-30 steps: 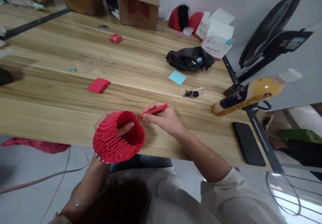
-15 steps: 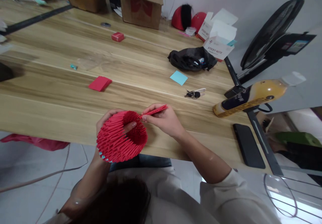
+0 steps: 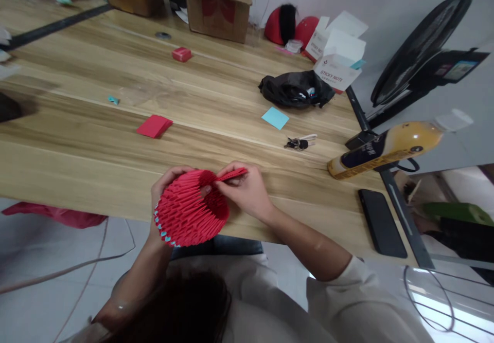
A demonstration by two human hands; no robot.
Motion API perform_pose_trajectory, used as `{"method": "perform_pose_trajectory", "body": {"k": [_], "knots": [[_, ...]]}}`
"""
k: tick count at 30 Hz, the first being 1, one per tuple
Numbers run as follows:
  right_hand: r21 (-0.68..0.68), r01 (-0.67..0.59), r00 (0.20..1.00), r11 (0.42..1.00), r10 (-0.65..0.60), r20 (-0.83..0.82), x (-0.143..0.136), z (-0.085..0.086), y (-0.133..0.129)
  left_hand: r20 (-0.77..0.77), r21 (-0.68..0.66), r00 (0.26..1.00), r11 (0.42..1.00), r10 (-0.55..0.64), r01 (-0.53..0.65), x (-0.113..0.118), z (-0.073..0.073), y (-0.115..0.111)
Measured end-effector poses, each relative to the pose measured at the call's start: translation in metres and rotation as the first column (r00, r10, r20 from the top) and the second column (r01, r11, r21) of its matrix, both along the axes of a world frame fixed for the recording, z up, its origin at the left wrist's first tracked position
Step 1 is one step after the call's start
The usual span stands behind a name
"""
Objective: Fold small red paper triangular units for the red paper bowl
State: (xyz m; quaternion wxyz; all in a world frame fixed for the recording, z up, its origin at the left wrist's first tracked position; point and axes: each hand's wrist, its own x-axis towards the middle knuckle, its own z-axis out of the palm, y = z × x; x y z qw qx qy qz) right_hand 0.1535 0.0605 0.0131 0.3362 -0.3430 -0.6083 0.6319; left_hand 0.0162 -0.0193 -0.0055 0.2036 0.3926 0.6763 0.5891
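A round, hollow piece of red folded-paper origami [image 3: 189, 212], with light blue bits along its lower left rim, is tilted above the table's front edge. My left hand [image 3: 160, 186] is closed around its left side, with fingertips showing inside the opening. At the opening's upper right rim, my right hand [image 3: 247, 191] pinches a narrow red folded-paper strip [image 3: 235, 174], whose near end meets the rim. Whether the strip is joined to the rim I cannot tell. A stack of red paper squares [image 3: 154, 126] lies beyond my left hand.
On the wooden table [image 3: 216, 137] lie a light blue note [image 3: 275, 118], keys [image 3: 301, 143], a black bag [image 3: 295, 90] and a red packet [image 3: 181, 54]. To the right are a bottle [image 3: 386, 147], a phone [image 3: 382, 223] and a fan [image 3: 420, 50]. Cardboard boxes [image 3: 216, 14] stand behind.
The origami piece has turned and shifted slightly right, showing more of its blue rim. My right hand has moved a little left with the strip, closer over the opening.
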Motion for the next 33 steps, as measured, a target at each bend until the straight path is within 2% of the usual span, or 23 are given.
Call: {"method": "perform_pose_trajectory", "body": {"k": [3, 7, 11, 16, 21, 23, 26, 30, 33], "knots": [[0.020, 0.021, 1.000, 1.000, -0.020, -0.009, -0.001, -0.002, -0.002, -0.005, 0.050, 1.000, 0.998, -0.030, 0.030, -0.002, -0.002, -0.001], [0.047, 0.030, 1.000, 0.998, -0.031, 0.005, -0.001, 0.000, -0.003, 0.000, 0.065, 1.000, 0.998, -0.012, 0.012, 0.000, -0.001, -0.001], [-0.019, 0.020, 1.000, 1.000, -0.020, -0.020, 0.002, 0.009, 0.002, -0.012, 0.064, 0.999, 0.997, 0.036, -0.035, 0.002, 0.005, 0.000], [0.018, 0.168, 0.984, 0.986, -0.167, -0.057, 0.011, 0.021, 0.021, 0.010, 0.009, 0.997, 0.997, 0.080, -0.080, 0.003, 0.012, 0.003], [-0.092, -0.082, 0.995, 0.992, 0.076, -0.061, 0.015, 0.018, 0.025, 0.091, -0.027, 0.991, 0.995, 0.100, -0.098, 0.002, 0.008, 0.005], [-0.115, -0.137, 0.989, 0.984, 0.129, -0.075, 0.014, 0.015, 0.022, 0.098, -0.038, 0.991, 0.995, 0.095, -0.092, 0.001, 0.007, 0.005], [-0.099, -0.155, 0.988, 0.983, 0.152, -0.039, 0.011, 0.012, 0.017, 0.067, -0.035, 0.995, 0.996, 0.078, -0.076, 0.001, 0.008, 0.004], [0.000, -0.159, 0.984, 0.987, 0.159, 0.075, 0.007, 0.010, 0.013, -0.007, 0.029, 0.996, 0.996, 0.087, -0.087, 0.003, 0.010, 0.003], [-0.038, -0.159, 0.986, 0.986, 0.161, 0.051, 0.006, 0.009, 0.013, -0.026, 0.029, 0.995, 0.995, 0.093, -0.092, 0.003, 0.011, 0.003]]}}
